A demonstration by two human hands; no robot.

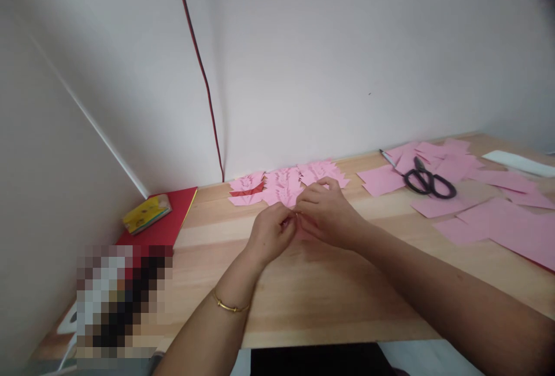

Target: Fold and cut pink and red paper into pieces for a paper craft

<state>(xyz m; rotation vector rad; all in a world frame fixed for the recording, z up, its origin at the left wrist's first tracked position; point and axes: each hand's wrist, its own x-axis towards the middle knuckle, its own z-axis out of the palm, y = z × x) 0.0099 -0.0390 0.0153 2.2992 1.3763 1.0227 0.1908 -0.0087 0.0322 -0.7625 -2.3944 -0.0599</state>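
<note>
"Nearest items?"

"One plain light-wood tabletop; one thin gold-coloured metal bangle, on your left wrist."

"And your hands?"

"Your left hand and your right hand met above the wood, fingertips pinching one small pink paper piece, mostly hidden beneath your right fingers."

"Beyond, to your left?"

"One yellow soft-looking rectangular packet, resting on one flat red sheet-like item."

"To your right?"

"Loose pink paper sheets, overlapping; black-handled scissors on top."

"Farthest?"

"Jagged-edged pink paper cut-outs past your hands, one curved red strip among them; then one red-and-black cable against the white wall."
</note>
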